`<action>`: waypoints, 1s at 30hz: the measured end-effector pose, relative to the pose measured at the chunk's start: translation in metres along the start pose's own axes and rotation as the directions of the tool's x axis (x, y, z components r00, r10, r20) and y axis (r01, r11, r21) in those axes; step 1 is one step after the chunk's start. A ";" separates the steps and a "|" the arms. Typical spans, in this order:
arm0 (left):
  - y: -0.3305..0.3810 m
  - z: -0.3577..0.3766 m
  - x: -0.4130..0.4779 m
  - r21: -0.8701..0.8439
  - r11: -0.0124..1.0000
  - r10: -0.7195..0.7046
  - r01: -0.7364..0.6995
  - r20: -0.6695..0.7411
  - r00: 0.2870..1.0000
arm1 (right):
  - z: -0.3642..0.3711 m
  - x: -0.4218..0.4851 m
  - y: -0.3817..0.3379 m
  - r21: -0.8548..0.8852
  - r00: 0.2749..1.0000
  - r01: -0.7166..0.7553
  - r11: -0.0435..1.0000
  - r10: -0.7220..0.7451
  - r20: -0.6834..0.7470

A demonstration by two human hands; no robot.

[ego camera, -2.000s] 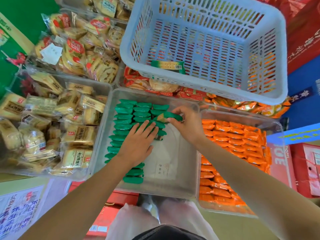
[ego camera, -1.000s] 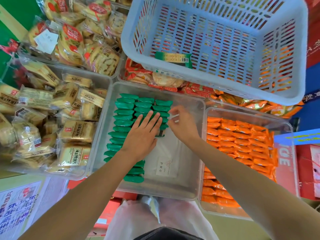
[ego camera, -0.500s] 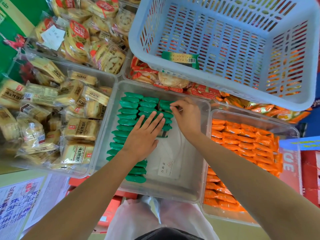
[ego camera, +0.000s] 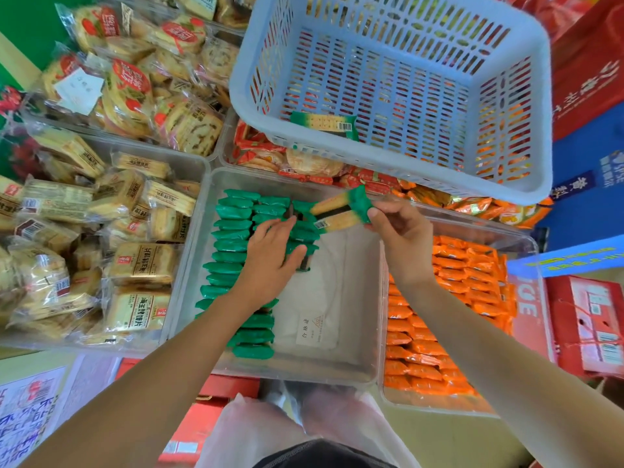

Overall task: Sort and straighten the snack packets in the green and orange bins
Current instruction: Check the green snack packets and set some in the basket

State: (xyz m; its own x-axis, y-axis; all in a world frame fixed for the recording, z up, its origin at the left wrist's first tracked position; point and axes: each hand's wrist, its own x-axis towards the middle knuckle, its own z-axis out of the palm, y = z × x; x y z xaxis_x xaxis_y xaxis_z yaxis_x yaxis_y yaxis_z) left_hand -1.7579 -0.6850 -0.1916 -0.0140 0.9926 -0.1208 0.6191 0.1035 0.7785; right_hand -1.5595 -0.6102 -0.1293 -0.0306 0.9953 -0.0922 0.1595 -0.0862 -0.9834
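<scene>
- Shop display bins crowd the whole view from above, with a clear bin (ego camera: 358, 373) at centre, half lined with rows of green snack packets (ego camera: 233, 246) along its 9 o'clock side.
- At 3 o'clock of it, touching wall to wall, a second clear bin (ego camera: 526, 244) holds tight rows of orange snack packets (ego camera: 456, 275).
- Left hand (ego camera: 270, 261) lies flat on the green rows — fingers spread and released, pressing the packets, gripping nothing.
- Right hand (ego camera: 401, 238) pinches the green ends of two cracker packets (ego camera: 337, 211), raised above the far edge of the green bin; they point toward 9 o'clock.
- At 12 o'clock a pale blue slatted basket (ego camera: 526, 170) rests on the bins behind, with one green-ended packet (ego camera: 324, 122) inside, at its near left corner.
- Yellow biscuit packs (ego camera: 141, 265) fill the bin at 9 o'clock.
</scene>
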 end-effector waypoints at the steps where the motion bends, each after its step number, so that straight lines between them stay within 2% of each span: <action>1: 0.011 -0.003 0.000 -0.193 0.980 -0.060 0.056 -0.017 0.998 | -0.001 -0.004 -0.001 0.023 0.999 -0.035 0.999 0.035 0.001; 3: 0.035 -0.009 -0.002 -0.540 0.829 -0.168 0.149 0.015 0.986 | -0.002 -0.012 0.000 0.051 0.993 -0.114 0.992 0.113 0.022; 5: 0.042 -0.010 -0.001 -0.715 0.670 -0.250 0.201 0.038 0.968 | -0.004 -0.020 0.000 0.058 0.983 -0.175 0.983 0.171 0.065; 8: 0.039 -0.011 -0.008 -0.728 0.646 -0.269 0.229 0.064 0.961 | -0.009 -0.028 -0.003 0.074 0.966 -0.239 0.968 0.229 0.124; 12: 0.036 -0.017 -0.020 -0.695 0.678 -0.247 0.239 0.091 0.965 | -0.012 -0.034 -0.006 0.021 0.939 -0.272 0.962 0.261 0.223; 15: 0.034 -0.016 -0.029 -0.664 0.708 -0.219 0.242 0.119 0.968 | -0.010 -0.037 -0.009 -0.003 0.950 -0.248 0.969 0.244 0.197; 20: 0.038 -0.017 -0.041 -0.733 0.634 -0.272 0.248 0.088 0.958 | -0.010 -0.037 -0.003 0.019 0.951 -0.252 0.967 0.245 0.188; 23: 0.036 -0.016 -0.043 -0.758 0.613 -0.248 0.221 0.081 0.965 | -0.011 -0.036 -0.004 0.043 0.955 -0.250 0.967 0.238 0.176; 27: 0.037 -0.013 -0.044 -0.798 0.572 -0.271 0.192 0.037 0.962 | -0.014 -0.030 -0.003 0.058 0.943 -0.255 0.965 0.235 0.234; 30: 0.036 -0.009 -0.039 -0.836 0.515 -0.317 0.191 0.022 0.948 | -0.015 -0.025 -0.001 0.018 0.947 -0.240 0.971 0.230 0.226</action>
State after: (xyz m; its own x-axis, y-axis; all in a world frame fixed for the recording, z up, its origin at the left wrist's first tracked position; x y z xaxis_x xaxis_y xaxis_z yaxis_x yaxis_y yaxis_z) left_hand -1.7422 -0.7196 -0.1537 -0.1923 0.9071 -0.3745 -0.3404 0.2962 0.8924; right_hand -1.5436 -0.6341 -0.1241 -0.2155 0.9121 -0.3487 0.1441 -0.3235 -0.9352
